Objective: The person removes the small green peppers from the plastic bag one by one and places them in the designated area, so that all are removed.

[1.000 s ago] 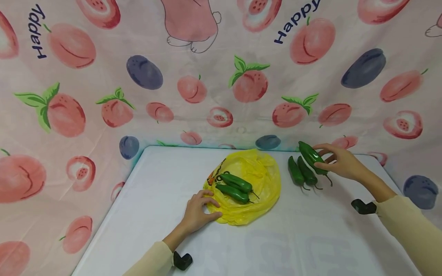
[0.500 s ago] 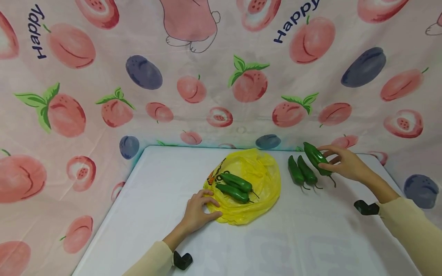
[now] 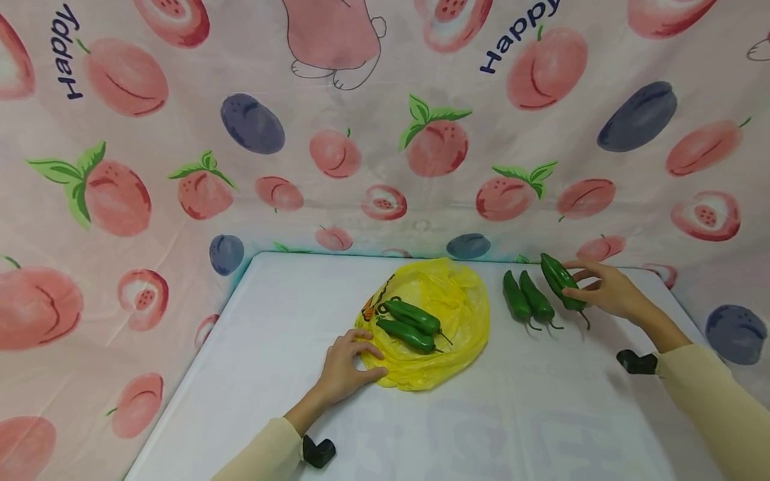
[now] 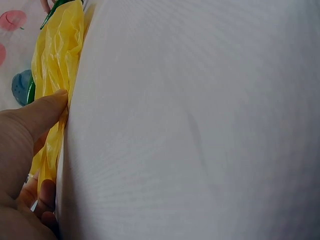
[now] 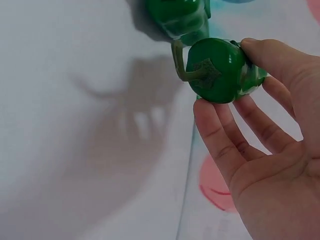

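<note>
In the head view my right hand (image 3: pixel 607 288) holds a glossy green chili pepper (image 3: pixel 559 279) between thumb and fingers, its stem pointing toward me. The right wrist view shows this pepper (image 5: pixel 215 70) from the stem end, with its shadow on the table. Two more green peppers (image 3: pixel 516 297) lie side by side just left of it. My left hand (image 3: pixel 345 364) grips the near-left edge of a yellow plastic bag (image 3: pixel 460 294), thumb and fingers bent at its rim. Two green peppers (image 3: pixel 409 334) lie on the bag. In the left wrist view the thumb presses the bag's crinkled side (image 4: pixel 55 65).
Everything lies on a white table (image 3: pixel 289 294), whose far edge meets a hanging cloth (image 3: pixel 373 133) printed with peaches. A small black piece sits at each sleeve cuff, such as the one at the right cuff (image 3: pixel 637 362).
My right hand has carried the pepper a little to the right and down, away from the two peppers beside it. The left hand stays at the bag's edge.
</note>
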`<state>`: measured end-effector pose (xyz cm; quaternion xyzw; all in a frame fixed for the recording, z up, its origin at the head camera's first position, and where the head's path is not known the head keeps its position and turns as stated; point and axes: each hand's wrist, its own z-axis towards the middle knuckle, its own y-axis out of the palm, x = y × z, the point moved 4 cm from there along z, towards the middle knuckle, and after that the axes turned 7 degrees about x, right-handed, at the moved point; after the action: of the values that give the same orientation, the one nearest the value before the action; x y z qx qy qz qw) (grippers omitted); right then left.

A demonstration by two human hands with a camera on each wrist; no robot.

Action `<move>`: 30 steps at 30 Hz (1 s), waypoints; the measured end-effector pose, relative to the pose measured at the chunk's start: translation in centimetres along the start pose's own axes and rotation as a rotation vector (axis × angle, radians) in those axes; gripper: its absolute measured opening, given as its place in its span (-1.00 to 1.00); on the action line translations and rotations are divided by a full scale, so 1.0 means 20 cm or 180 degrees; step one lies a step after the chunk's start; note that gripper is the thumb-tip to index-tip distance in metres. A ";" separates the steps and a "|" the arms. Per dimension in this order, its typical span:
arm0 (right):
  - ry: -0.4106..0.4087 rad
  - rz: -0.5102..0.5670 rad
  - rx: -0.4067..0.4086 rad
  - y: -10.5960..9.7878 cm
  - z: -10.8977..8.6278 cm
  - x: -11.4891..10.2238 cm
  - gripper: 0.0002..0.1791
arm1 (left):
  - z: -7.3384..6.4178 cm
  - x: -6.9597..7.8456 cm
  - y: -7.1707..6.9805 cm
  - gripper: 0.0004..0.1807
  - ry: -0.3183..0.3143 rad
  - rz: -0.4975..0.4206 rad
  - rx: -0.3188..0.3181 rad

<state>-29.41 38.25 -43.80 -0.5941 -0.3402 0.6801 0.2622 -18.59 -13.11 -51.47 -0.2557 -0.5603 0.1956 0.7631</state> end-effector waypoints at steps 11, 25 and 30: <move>0.0234 0.0065 -0.0102 0.06 0.01 0.09 -0.19 | 0.01 -0.01 0.00 -0.80 -0.0021 0.0042 0.0000; 0.0342 0.0085 -0.0165 0.13 -0.02 0.17 -0.17 | 0.01 -0.01 0.01 -0.79 -0.0027 0.0066 -0.0012; 0.0355 0.0124 -0.0230 0.14 -0.02 0.16 -0.19 | 0.00 -0.01 0.01 -0.79 -0.0018 0.0086 -0.0009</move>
<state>-29.47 38.97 -48.00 -0.6468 -0.3378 0.6381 0.2458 -18.76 -13.16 -51.72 -0.2638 -0.5592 0.2058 0.7585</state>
